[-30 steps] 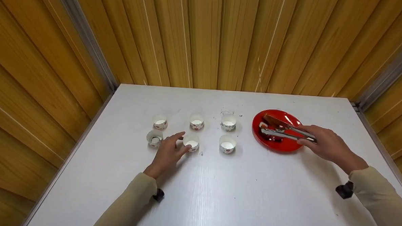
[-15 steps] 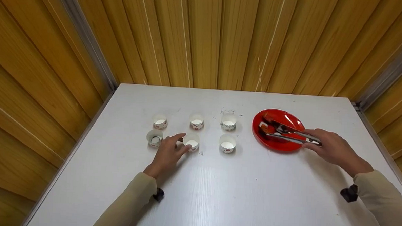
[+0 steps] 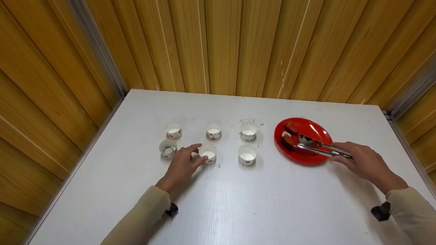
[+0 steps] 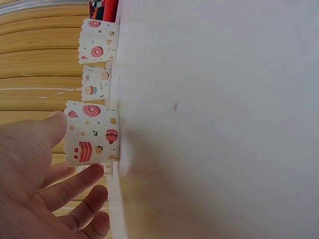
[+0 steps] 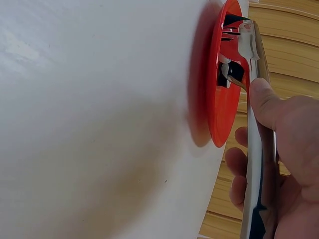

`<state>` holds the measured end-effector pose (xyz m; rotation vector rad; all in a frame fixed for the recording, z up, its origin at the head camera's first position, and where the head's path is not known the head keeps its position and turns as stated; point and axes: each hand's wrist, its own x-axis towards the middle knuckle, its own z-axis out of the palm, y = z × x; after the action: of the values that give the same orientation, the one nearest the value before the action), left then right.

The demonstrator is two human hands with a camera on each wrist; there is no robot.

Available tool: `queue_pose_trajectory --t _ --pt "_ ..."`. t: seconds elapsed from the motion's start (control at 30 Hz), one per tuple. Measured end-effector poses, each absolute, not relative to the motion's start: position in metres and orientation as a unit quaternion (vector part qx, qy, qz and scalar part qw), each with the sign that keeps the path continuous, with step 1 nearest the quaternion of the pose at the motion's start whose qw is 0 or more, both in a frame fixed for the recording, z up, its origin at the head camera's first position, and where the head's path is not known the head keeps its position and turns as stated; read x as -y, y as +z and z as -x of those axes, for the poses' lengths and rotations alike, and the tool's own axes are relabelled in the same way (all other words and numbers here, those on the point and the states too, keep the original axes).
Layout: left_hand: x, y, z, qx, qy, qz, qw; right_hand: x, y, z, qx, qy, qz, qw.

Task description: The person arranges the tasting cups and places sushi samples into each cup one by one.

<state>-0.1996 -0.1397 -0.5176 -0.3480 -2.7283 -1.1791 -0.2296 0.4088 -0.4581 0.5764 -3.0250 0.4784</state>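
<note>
My left hand holds a white paper baking cup between thumb and index finger; the cup stands upright on the table. Donut and cake prints cover this cup's side in the left wrist view. With my right hand I grip metal tongs, tips over a round red plate. On the plate lie small pieces: a dark-and-orange piece, a brownish piece and a black-and-white piece. Their kind is unclear, and the tongs partly hide them. Whether the tips touch a piece, I cannot tell.
More paper cups stand in two rows: a back left cup, a back middle cup, a back right cup, a front right cup and a front left cup. Behind the white table rises a wood-patterned wall.
My right hand has drawn the tongs to the right and slightly toward me, so their tips sit nearer the plate's middle. The left hand and cups have stayed in place.
</note>
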Motion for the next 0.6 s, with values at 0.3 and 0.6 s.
queue_pose_trajectory --t 0.3,0.6 --pt "0.141 -0.520 0.201 0.909 -0.394 0.118 0.068 -0.414 -0.458 0.227 0.974 0.159 -0.164 -0.006" --pt "0.142 -0.520 0.200 0.912 -0.386 0.118 0.074 -0.420 -0.460 0.225 0.976 0.147 -0.158 0.008"
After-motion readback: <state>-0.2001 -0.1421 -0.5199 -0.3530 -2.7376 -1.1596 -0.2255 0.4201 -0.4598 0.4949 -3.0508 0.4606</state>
